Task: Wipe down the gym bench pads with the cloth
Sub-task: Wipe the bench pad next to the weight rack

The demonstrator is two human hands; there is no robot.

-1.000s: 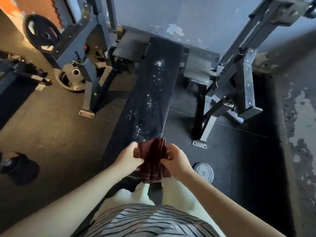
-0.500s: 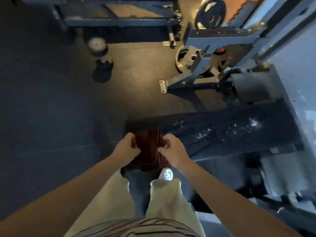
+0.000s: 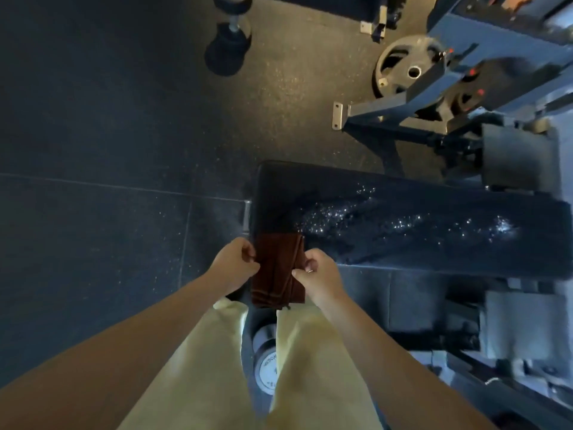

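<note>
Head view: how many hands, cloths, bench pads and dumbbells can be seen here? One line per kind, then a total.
Hands: 2, the left hand and the right hand, both pinching the cloth
Cloth: 1
Bench pad: 1
Dumbbell: 1
Total: 5

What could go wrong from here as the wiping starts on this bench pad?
1. The cloth, pinched by the left hand and right hand, is folded narrow. One pass may miss part of the droplets spread along the bench pad.
2. A weight plate lies between the trouser legs. A sidestep along the bench could catch on it.
</note>
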